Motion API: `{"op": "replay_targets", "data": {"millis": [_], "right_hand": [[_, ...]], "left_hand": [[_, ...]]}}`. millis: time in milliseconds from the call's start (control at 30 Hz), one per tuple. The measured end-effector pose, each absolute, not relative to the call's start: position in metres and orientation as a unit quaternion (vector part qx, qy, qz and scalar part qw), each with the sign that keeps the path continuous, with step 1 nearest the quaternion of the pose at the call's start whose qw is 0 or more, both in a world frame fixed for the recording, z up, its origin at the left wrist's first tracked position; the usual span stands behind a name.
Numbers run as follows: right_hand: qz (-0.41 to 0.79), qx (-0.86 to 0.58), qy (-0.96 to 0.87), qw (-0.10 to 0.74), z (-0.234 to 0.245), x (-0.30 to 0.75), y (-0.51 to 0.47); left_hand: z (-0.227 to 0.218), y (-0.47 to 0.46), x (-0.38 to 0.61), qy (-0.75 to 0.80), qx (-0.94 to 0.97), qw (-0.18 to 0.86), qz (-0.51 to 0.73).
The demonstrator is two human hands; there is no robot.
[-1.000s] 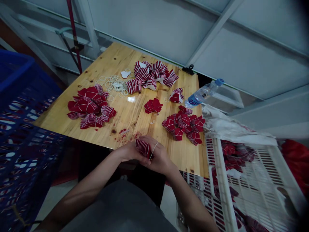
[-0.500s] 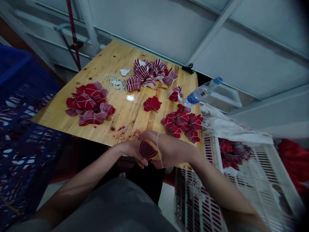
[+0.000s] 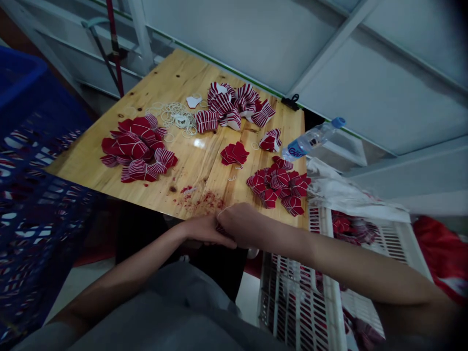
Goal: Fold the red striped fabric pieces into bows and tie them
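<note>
Head view: we've got the L hand (image 3: 203, 230) and R hand (image 3: 241, 220) closed together just off the near edge of the pine table (image 3: 204, 73), R lying over L, pressed, not spread. Between them sits a small red-and-white striped fabric bundle (image 3: 221, 228), only a sliver showing, so we can't tell what pinches it or how. A thin white elastic band (image 3: 224, 209) runs across the top of the R hand.

Our read of the step: band going round the bundle. Next move calls for keeping the loop taut and clear of the fingers. Bundle's long axis and pointing dir are hidden.

On the table, ahead of the hands: red scraps (image 3: 201, 202), striped piles (image 3: 135, 148) and (image 3: 276, 185), a loose heap of rubber bands (image 3: 175, 116). Off to the R: water bottle (image 3: 312, 141), white plastic crate (image 3: 307, 297).
</note>
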State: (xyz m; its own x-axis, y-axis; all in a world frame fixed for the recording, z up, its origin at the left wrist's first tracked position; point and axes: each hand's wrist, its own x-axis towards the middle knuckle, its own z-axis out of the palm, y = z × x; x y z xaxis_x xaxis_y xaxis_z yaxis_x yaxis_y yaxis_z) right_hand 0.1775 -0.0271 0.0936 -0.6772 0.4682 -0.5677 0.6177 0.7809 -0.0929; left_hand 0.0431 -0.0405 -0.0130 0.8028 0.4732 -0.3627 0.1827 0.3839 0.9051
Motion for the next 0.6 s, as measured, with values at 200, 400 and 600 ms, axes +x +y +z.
{"op": "replay_targets", "data": {"millis": [200, 400, 600], "right_hand": [[-0.179, 0.343, 0.877, 0.287, 0.103, 0.185, -0.031], [-0.226, 0.351, 0.871, 0.257, 0.124, 0.189, -0.027], [-0.474, 0.357, 0.801, 0.08, 0.131, 0.213, -0.008]], "left_hand": [[-0.013, -0.04, 0.048, 0.199, 0.565, 0.784, 0.162], [-0.004, -0.035, 0.039, 0.185, 0.545, 0.812, 0.099], [-0.006, -0.038, 0.029, 0.112, 0.47, 0.867, 0.12]]}}
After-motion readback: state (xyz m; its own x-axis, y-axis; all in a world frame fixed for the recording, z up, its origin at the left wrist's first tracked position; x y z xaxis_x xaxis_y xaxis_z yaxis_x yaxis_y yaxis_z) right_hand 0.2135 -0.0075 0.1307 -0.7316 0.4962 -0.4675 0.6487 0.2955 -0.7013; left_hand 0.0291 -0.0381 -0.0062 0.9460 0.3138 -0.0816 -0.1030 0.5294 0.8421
